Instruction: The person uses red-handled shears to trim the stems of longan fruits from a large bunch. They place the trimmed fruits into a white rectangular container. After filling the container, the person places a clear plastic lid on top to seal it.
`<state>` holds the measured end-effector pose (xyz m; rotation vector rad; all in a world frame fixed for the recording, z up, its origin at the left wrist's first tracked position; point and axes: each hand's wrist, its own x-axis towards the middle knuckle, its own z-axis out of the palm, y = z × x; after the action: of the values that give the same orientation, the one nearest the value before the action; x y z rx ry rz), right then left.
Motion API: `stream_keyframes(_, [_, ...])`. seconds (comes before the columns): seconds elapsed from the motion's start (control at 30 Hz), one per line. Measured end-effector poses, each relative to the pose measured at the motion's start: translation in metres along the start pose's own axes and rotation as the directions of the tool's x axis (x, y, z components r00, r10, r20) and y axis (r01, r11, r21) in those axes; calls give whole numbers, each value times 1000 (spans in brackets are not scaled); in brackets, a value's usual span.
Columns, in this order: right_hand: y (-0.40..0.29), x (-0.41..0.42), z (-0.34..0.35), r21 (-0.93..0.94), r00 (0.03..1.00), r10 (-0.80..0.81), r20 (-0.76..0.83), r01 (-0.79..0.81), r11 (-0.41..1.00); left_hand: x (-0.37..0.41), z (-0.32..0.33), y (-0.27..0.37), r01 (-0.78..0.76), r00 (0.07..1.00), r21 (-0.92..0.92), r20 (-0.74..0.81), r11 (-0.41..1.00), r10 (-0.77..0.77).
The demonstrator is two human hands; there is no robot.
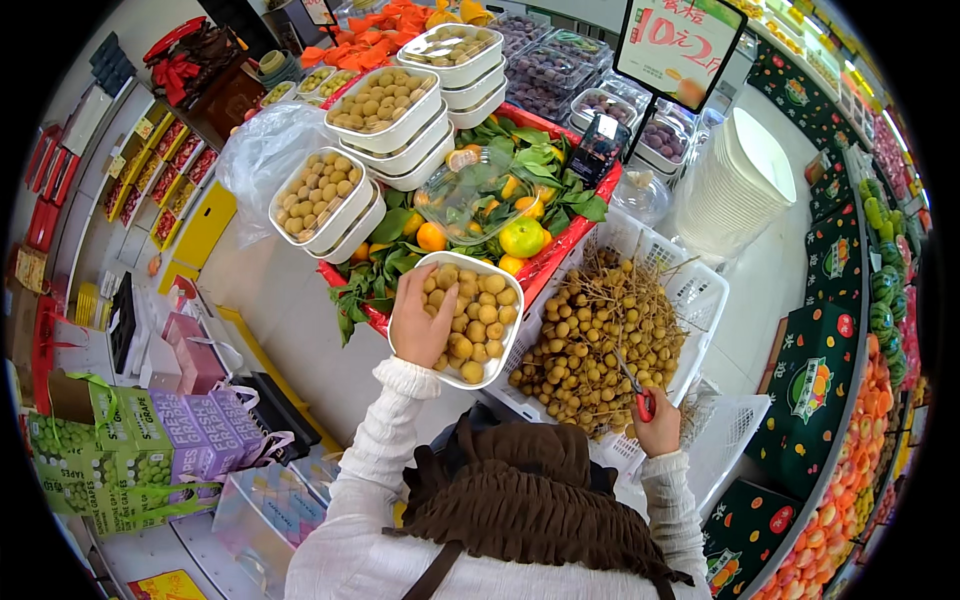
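My left hand [424, 316] rests over the left side of a white plastic tray [516, 337] filled with loose longans [477, 331], its fingertips among the fruit. In my right hand [659, 427] is a pair of scissors [643, 403] with red handles; the blades point up and left over longans on twigs [592, 337]. Those bunches lie in a white slotted plastic crate [697, 289]. Whether the blades are apart cannot be told.
Stacked trays of longans [382, 101] stand beyond a red-edged box of mandarins with leaves [431, 236]. A clear plastic container [480, 196] lies on the mandarins. Nested white trays [731, 187] and a price sign [677, 52] are at right; a plastic bag [274, 161] is at left.
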<state>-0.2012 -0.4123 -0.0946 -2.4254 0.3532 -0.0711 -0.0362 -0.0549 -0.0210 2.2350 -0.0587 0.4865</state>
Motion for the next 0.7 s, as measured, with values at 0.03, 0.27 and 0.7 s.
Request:
stream_keyframes(0.03, [0,-1,1,5,1000,-4,-13,4,1000,0,1,3,-9,999,0,33,1000,9])
stream_keyframes(0.27, [-10,1,-5,8,999,32,-3,-32,999,-12,-4,7,-178,984,160,54,971,171])
stream_keyframes(0.7, [-92,24,-44,705,980,-13,200,-135,696,-94,109,83,984,124,-147,970,101,207])
